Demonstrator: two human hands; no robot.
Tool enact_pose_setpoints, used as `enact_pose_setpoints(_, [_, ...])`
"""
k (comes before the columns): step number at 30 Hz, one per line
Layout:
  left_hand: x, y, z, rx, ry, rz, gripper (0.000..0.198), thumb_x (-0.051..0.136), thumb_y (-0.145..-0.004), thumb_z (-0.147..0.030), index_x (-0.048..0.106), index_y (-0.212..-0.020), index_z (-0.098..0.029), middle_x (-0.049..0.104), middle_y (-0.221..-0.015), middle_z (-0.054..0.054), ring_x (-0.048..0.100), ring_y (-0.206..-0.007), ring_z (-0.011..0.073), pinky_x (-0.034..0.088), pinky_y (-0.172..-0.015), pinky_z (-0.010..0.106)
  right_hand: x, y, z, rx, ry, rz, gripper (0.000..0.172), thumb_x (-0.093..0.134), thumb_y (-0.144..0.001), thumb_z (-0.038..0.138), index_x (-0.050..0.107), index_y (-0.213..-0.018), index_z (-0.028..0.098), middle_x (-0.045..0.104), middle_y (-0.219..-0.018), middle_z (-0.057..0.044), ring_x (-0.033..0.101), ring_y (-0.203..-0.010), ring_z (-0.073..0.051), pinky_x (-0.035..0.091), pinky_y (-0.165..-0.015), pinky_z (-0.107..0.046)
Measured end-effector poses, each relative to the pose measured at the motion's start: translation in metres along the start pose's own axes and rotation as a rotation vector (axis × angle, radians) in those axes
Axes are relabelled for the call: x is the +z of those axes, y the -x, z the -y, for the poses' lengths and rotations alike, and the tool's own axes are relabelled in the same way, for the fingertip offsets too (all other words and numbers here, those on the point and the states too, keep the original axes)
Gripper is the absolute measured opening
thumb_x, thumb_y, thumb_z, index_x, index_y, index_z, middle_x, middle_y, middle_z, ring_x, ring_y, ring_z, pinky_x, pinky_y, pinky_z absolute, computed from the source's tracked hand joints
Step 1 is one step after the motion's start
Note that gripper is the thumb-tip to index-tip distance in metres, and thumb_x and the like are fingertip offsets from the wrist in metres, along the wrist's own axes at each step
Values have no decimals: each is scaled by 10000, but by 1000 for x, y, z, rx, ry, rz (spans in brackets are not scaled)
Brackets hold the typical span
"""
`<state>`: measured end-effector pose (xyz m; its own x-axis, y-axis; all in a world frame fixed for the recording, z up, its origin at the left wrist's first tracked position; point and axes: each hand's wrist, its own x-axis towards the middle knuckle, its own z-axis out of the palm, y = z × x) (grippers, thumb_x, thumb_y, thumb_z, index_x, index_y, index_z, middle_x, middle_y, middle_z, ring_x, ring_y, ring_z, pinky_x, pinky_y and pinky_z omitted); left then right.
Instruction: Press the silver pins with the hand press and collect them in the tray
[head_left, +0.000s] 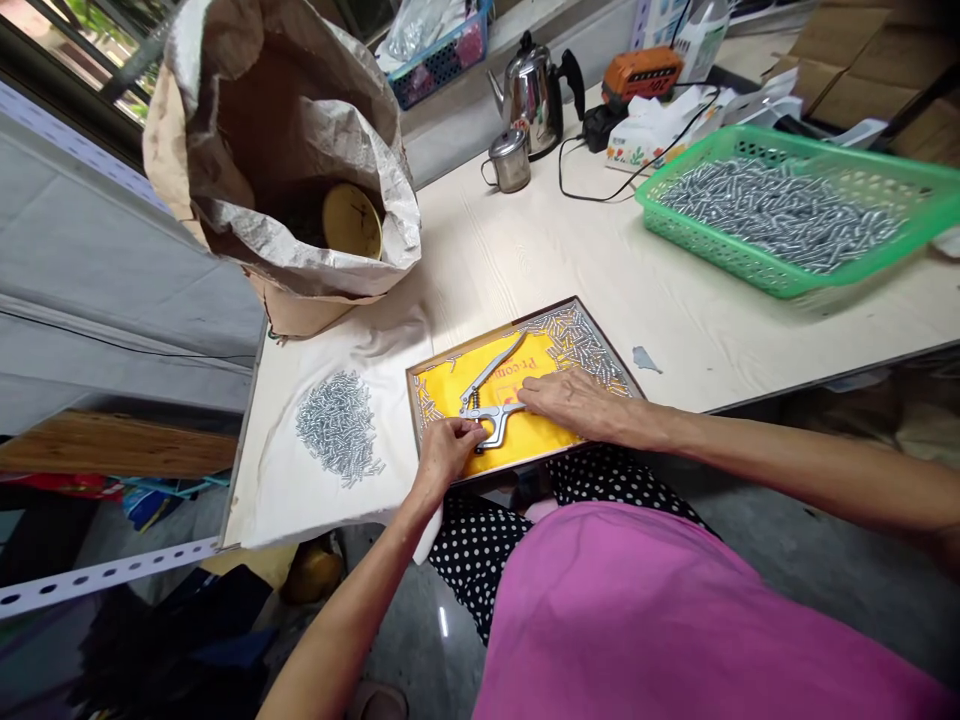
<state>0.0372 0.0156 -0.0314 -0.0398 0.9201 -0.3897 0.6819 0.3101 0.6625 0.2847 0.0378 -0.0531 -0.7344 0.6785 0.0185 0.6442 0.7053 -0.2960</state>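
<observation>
A pair of grey spring-loaded hand pliers (491, 412) lies in a shallow tray (412, 400) lined with yellow printed material. Its jaw end points toward my left hand (448, 452), whose thumb and forefinger are pinched together right at the jaw; whatever is between the fingertips is too small to make out. My right hand (574, 400) is over the tray, fingers closed on the end of the lower handle, while the upper handle stands spread away. Small metal pins (581, 345) are heaped in the tray's far right corner, and several lie along its left side.
On white cloth at left is a pile of metal pins (341, 425). Behind it stands a big open paper sack (300, 290) with a yellow bowl (352, 220) inside. A green basket (720, 255) of pins sits at right; a kettle (536, 95) and metal cup (510, 162) stand behind.
</observation>
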Motion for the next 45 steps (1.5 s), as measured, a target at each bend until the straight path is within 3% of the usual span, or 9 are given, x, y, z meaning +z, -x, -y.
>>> enact_pose_setpoints(5, [-8,-1,-6,-85,42,86,318,761,-676,-463,707,-624,-154,567,-502,-26,444,-473,98,320,-489,238,1,4,-2,9,1,-25,196,414,-989,113,600,-993,175,647,-934,-75,519,-754,-169,187,-593,-334])
enact_pose_setpoints(10, [-6,4,-6,45,77,141,271,739,-700,-436,698,-718,-169,674,-654,8,554,-581,127,414,-566,239,-1,10,-1,50,-14,8,195,414,-987,107,595,-1012,177,645,-944,-75,505,-736,-161,161,-579,-333])
enact_pose_setpoints(12, [-10,7,-4,81,-12,89,210,698,-748,-392,697,-740,-182,698,-687,18,596,-625,148,432,-593,247,0,11,-1,58,-34,3,183,420,-987,109,588,-1012,180,645,-955,-73,498,-735,-157,160,-582,-331])
enact_pose_setpoints(16, [-27,11,-2,62,-134,-130,178,662,-772,-367,695,-744,-195,725,-736,29,630,-668,169,427,-603,257,9,15,-4,29,-89,-54,177,406,-994,116,568,-1002,186,641,-958,-66,496,-745,-157,181,-593,-332])
enact_pose_setpoints(21, [-28,13,-4,-64,53,68,301,707,-713,-461,706,-733,-161,711,-690,41,534,-529,122,362,-494,238,11,16,-2,-36,-99,-78,171,409,-991,105,555,-1016,191,642,-983,-62,527,-801,-173,226,-621,-331])
enact_pose_setpoints(28, [-15,6,-8,-180,68,119,338,777,-621,-474,652,-662,-162,639,-587,7,469,-474,96,314,-447,218,-4,11,10,-16,-77,-31,202,427,-995,103,571,-1120,172,663,-1026,-80,539,-793,-178,249,-638,-325])
enact_pose_setpoints(36, [-17,0,-5,-150,-111,237,368,744,-688,-498,645,-579,-161,494,-446,-38,365,-415,75,241,-450,231,8,10,9,-3,-50,-58,203,436,-962,53,565,-1051,181,654,-990,-78,515,-770,-169,198,-616,-331])
enact_pose_setpoints(41, [-18,2,-5,-173,-62,306,427,734,-700,-537,599,-525,-172,467,-420,-35,341,-391,69,242,-432,236,7,10,14,38,-69,-45,191,425,-980,81,568,-1056,183,654,-995,-75,521,-790,-178,163,-603,-341])
enact_pose_setpoints(45, [-18,4,-4,-206,-16,328,451,748,-685,-570,592,-537,-173,471,-422,-36,339,-383,67,241,-418,230,7,11,14,50,-67,-55,186,429,-994,122,583,-1077,184,648,-995,-81,538,-816,-198,223,-616,-330])
